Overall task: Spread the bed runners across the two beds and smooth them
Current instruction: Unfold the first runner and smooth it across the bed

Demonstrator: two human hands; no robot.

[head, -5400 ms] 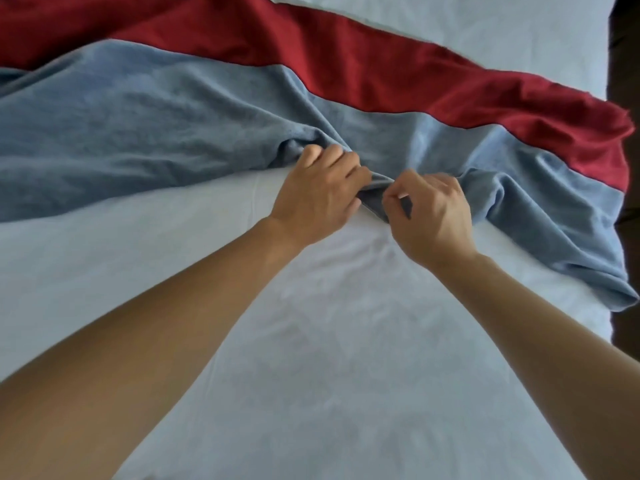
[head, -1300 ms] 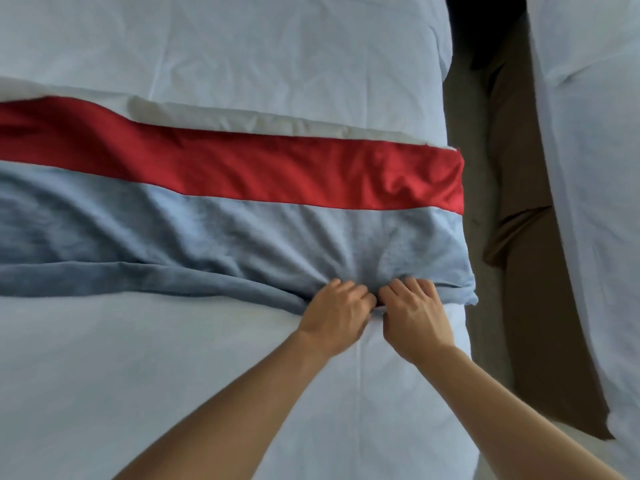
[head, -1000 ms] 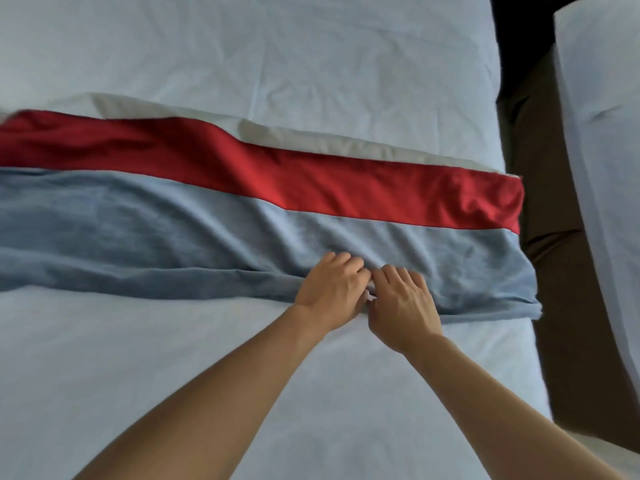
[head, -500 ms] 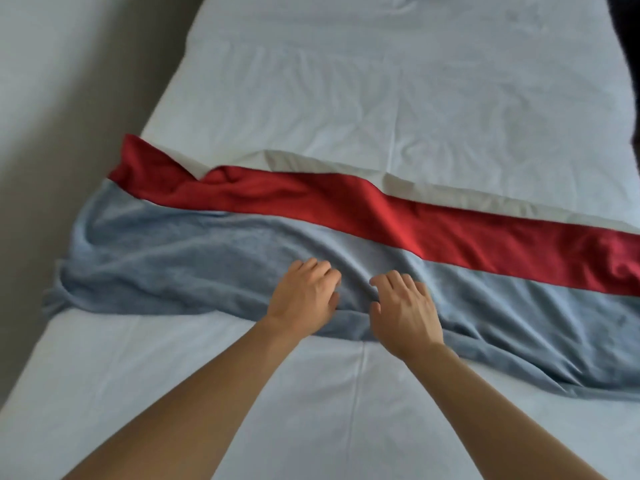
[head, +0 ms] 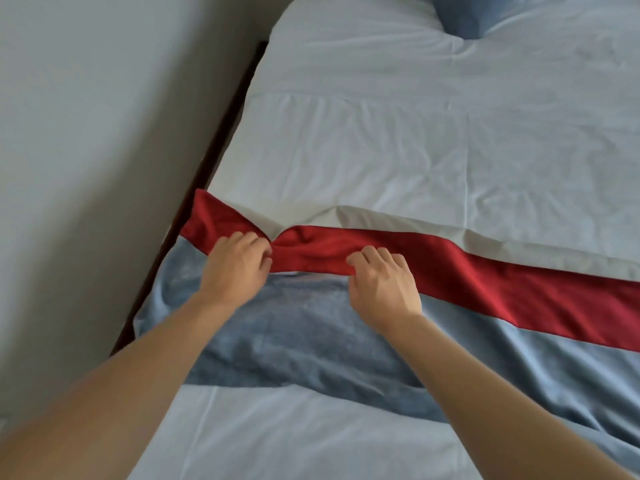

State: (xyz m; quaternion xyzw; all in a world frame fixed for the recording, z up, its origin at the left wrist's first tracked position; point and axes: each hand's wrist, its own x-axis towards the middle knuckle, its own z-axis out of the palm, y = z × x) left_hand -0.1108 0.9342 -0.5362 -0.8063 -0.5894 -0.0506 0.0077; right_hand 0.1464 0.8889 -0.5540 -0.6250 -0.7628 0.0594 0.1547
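A bed runner lies across the white bed (head: 398,150): a red band (head: 485,282) on its far side, a wrinkled blue-grey band (head: 311,334) on its near side, and a pale lining strip (head: 433,230) showing beyond the red. The red band is bunched and twisted near the bed's left edge. My left hand (head: 235,268) pinches the red fabric at that twist. My right hand (head: 384,285) has its fingers curled on the red band's near edge, a little to the right. Both forearms cross the blue-grey band.
A grey wall (head: 86,150) runs close along the bed's left side, with a narrow dark gap (head: 214,143) between them. A blue cushion (head: 474,15) sits at the head of the bed, top right.
Both hands moved up from the blue-grey band's near edge to the red band and toward the bed's left end. My view swung further left, with more of the wall showing.
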